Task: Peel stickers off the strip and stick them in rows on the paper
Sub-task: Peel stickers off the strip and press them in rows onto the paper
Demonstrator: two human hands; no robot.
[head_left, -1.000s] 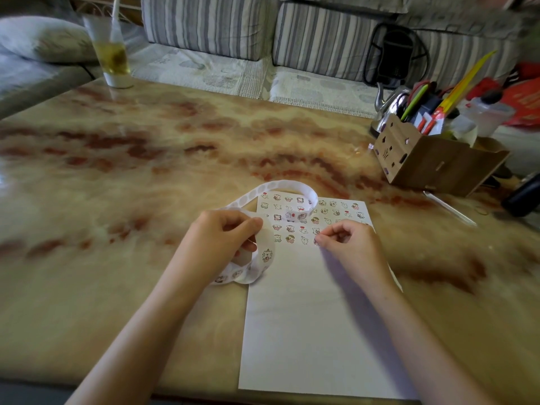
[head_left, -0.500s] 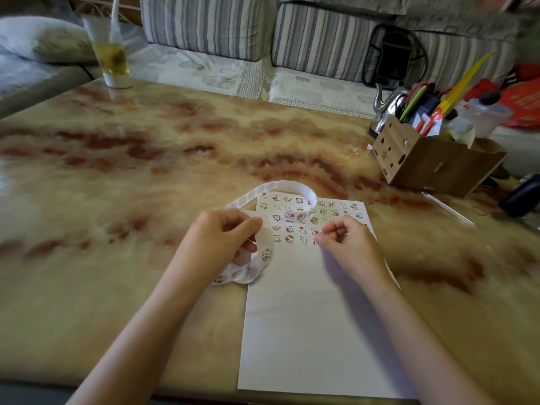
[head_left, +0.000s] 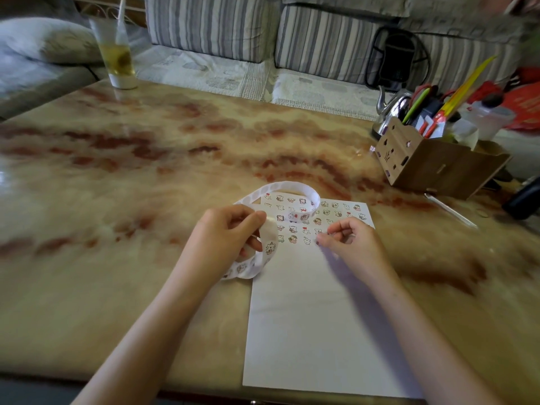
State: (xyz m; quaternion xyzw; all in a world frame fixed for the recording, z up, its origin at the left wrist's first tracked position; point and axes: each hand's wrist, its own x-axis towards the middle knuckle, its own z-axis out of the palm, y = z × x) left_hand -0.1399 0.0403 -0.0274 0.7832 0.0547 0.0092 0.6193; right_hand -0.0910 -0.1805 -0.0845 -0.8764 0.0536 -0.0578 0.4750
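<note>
2 hands: left hand (head_left: 222, 235) pinches strip (head_left: 287, 187); right hand (head_left: 353, 244) curled on paper (head_left: 306, 331), contents unclear.

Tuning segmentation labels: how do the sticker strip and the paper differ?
The sticker strip is narrow and curls in loops, gripped by the left hand; the paper is wide and lies flat on the table. The strip's stickers run single file; the paper's sit in rows at its far end. Both are white.

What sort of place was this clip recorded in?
Most likely a home living room. A striped sofa runs behind a low marble-patterned table. The table holds a glass with a straw and a cardboard organiser stuffed with pens.
</note>
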